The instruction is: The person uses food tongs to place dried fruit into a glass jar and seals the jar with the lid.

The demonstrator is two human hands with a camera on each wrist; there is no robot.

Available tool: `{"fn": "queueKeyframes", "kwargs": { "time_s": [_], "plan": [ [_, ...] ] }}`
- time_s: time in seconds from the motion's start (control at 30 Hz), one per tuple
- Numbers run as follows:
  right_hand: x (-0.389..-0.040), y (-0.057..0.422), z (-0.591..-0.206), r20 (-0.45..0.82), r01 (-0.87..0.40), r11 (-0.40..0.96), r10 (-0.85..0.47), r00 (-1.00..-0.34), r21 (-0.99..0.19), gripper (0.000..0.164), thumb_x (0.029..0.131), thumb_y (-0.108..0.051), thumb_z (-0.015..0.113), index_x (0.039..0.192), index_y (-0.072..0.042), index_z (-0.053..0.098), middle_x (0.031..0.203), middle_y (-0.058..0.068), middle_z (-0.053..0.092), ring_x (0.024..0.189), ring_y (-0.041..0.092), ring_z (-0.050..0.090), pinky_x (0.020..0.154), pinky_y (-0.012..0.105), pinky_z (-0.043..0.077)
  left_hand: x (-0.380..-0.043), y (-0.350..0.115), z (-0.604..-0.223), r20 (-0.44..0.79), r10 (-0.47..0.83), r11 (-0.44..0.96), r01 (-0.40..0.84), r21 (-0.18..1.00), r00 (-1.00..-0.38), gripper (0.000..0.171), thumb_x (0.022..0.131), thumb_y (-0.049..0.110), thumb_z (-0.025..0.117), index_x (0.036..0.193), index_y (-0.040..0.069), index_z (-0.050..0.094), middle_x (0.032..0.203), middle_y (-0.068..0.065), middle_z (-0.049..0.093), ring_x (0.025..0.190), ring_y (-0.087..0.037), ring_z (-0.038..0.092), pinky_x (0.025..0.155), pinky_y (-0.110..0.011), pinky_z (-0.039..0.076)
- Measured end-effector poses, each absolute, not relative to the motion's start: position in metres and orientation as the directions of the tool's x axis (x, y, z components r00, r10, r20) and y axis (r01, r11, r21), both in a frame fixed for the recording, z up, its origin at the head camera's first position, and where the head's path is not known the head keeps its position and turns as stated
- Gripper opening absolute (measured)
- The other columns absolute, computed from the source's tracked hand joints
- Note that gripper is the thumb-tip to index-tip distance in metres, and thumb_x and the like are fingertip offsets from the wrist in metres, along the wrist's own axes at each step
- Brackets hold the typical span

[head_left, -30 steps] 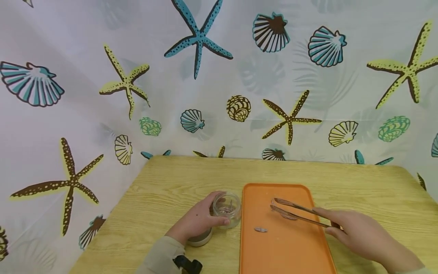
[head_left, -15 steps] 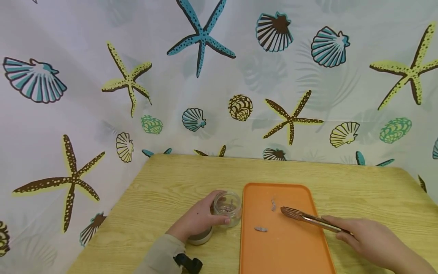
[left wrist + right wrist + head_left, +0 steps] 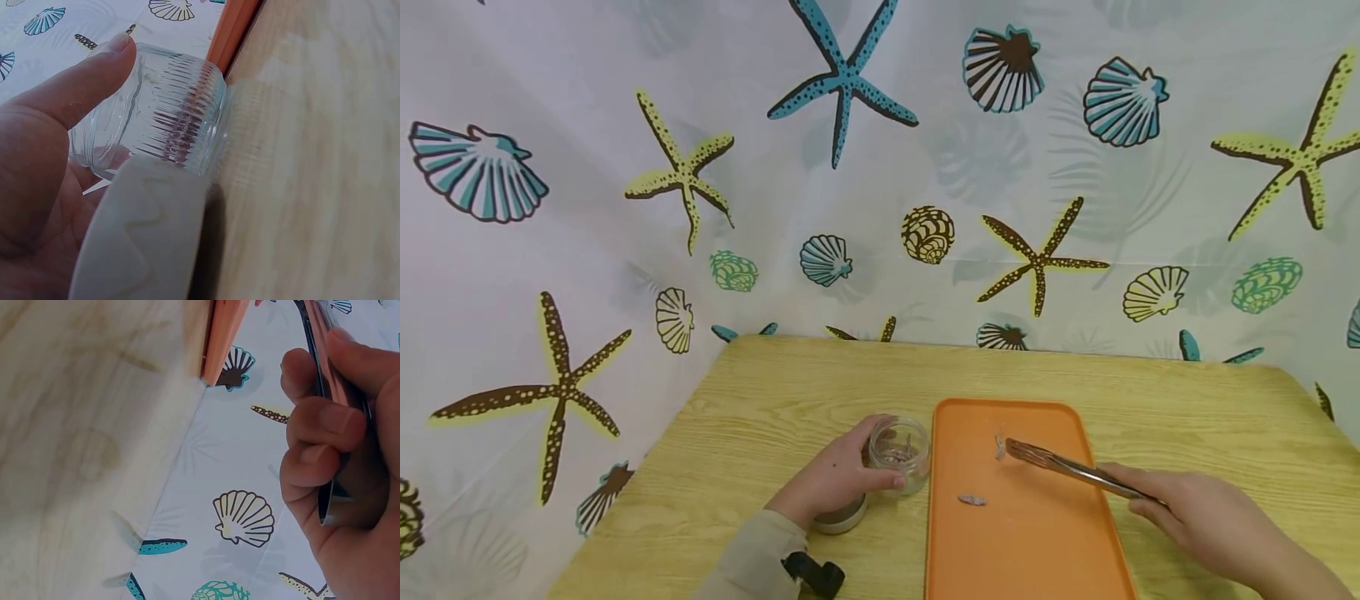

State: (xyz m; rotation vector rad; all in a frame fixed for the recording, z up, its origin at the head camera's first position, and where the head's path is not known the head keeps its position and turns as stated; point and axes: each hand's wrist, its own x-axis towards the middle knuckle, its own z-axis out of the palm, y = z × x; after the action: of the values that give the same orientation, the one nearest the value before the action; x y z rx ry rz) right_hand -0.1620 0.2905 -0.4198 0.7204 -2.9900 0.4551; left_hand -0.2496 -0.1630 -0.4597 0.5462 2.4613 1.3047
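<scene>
My left hand (image 3: 838, 475) grips a clear glass jar (image 3: 901, 454) that stands on the table just left of an orange tray (image 3: 1022, 542). Some small dark pieces lie inside the jar (image 3: 178, 128), seen through its ribbed glass in the left wrist view. In my right hand (image 3: 1206, 517) is a pair of metal tongs (image 3: 1075, 471), fingers curled round the handles. The tongs' arms are pressed close together, their tips over the tray beside a small greyish strip (image 3: 1000, 448). Another greyish piece (image 3: 972, 500) lies nearer me on the tray.
Below my left wrist sits a round, pale-rimmed object (image 3: 841, 518), partly hidden by the hand. A patterned curtain (image 3: 880, 275) hangs behind the wooden table (image 3: 805, 375). The tray's raised rim runs close to the jar.
The tongs went from spread apart over the strip to pressed together and drawn right, then came back left beside it. The strip stays on the tray. My left hand keeps the jar in place.
</scene>
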Motion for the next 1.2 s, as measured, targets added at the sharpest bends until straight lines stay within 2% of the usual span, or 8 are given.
{"fn": "queueKeyframes", "kwargs": {
  "time_s": [0.1, 0.27, 0.4, 0.57, 0.77, 1.03, 1.2],
  "plan": [
    [-0.163, 0.286, -0.417, 0.114, -0.46, 0.842, -0.446, -0.888, -0.283, 0.048, 0.097, -0.029, 0.069, 0.144, -0.031, 0.06, 0.114, -0.011, 0.072, 0.073, -0.005, 0.051, 0.06, 0.025, 0.041, -0.249, -0.163, -0.46, -0.09, 0.461, 0.514, 0.183, 0.838, -0.883, 0.085, 0.086, 0.049, 0.08, 0.156, 0.027, 0.036, 0.141, -0.007, 0.053, 0.116, -0.02, 0.057, 0.098, -0.048, 0.045],
    [-0.164, 0.277, -0.411, 0.176, -0.496, 0.829, -0.465, -0.868, -0.257, 0.048, 0.096, -0.029, 0.071, 0.143, -0.033, 0.061, 0.117, -0.013, 0.071, 0.088, -0.001, 0.062, 0.067, 0.029, 0.05, -0.249, -0.163, -0.461, -0.089, 0.458, 0.51, 0.179, 0.841, -0.885, 0.086, 0.086, 0.048, 0.08, 0.157, 0.025, 0.036, 0.148, -0.008, 0.048, 0.122, -0.023, 0.055, 0.1, -0.05, 0.044],
    [-0.166, 0.267, -0.406, 0.216, -0.531, 0.815, -0.489, -0.845, -0.232, 0.049, 0.096, -0.029, 0.071, 0.143, -0.036, 0.06, 0.117, -0.015, 0.07, 0.095, 0.003, 0.066, 0.071, 0.032, 0.054, -0.25, -0.163, -0.461, -0.09, 0.453, 0.518, 0.179, 0.836, -0.887, 0.087, 0.086, 0.048, 0.081, 0.156, 0.027, 0.036, 0.147, -0.008, 0.049, 0.122, -0.022, 0.054, 0.101, -0.049, 0.043],
    [-0.169, 0.252, -0.4, 0.251, -0.587, 0.779, -0.536, -0.806, -0.222, 0.049, 0.097, -0.029, 0.07, 0.144, -0.035, 0.059, 0.115, -0.017, 0.07, 0.096, 0.004, 0.067, 0.073, 0.032, 0.055, -0.249, -0.163, -0.46, -0.098, 0.453, 0.513, 0.17, 0.841, -0.886, 0.086, 0.086, 0.048, 0.08, 0.157, 0.027, 0.036, 0.148, -0.007, 0.047, 0.123, -0.023, 0.055, 0.101, -0.05, 0.044],
    [-0.176, 0.232, -0.392, 0.264, -0.633, 0.734, -0.578, -0.772, -0.246, 0.047, 0.1, -0.032, 0.065, 0.146, -0.036, 0.056, 0.116, -0.015, 0.069, 0.09, 0.001, 0.064, 0.071, 0.033, 0.053, -0.249, -0.163, -0.459, -0.086, 0.458, 0.507, 0.18, 0.843, -0.885, 0.087, 0.086, 0.047, 0.08, 0.157, 0.025, 0.035, 0.15, -0.008, 0.047, 0.125, -0.025, 0.055, 0.101, -0.051, 0.043],
    [-0.186, 0.207, -0.387, 0.279, -0.679, 0.682, -0.62, -0.733, -0.271, 0.048, 0.1, -0.029, 0.066, 0.147, -0.032, 0.056, 0.115, -0.013, 0.07, 0.08, -0.001, 0.06, 0.065, 0.029, 0.049, -0.25, -0.162, -0.458, -0.081, 0.464, 0.519, 0.196, 0.832, -0.882, 0.089, 0.086, 0.049, 0.08, 0.158, 0.026, 0.033, 0.154, -0.004, 0.044, 0.134, -0.027, 0.049, 0.106, -0.053, 0.04],
    [-0.193, 0.197, -0.389, 0.284, -0.693, 0.672, -0.632, -0.721, -0.262, 0.048, 0.101, -0.031, 0.063, 0.148, -0.032, 0.055, 0.12, -0.011, 0.07, 0.09, 0.005, 0.067, 0.07, 0.033, 0.054, -0.25, -0.161, -0.459, -0.095, 0.453, 0.533, 0.184, 0.826, -0.887, 0.093, 0.086, 0.051, 0.079, 0.16, 0.021, 0.031, 0.155, -0.004, 0.043, 0.131, -0.027, 0.051, 0.104, -0.053, 0.042]
  ]
}}
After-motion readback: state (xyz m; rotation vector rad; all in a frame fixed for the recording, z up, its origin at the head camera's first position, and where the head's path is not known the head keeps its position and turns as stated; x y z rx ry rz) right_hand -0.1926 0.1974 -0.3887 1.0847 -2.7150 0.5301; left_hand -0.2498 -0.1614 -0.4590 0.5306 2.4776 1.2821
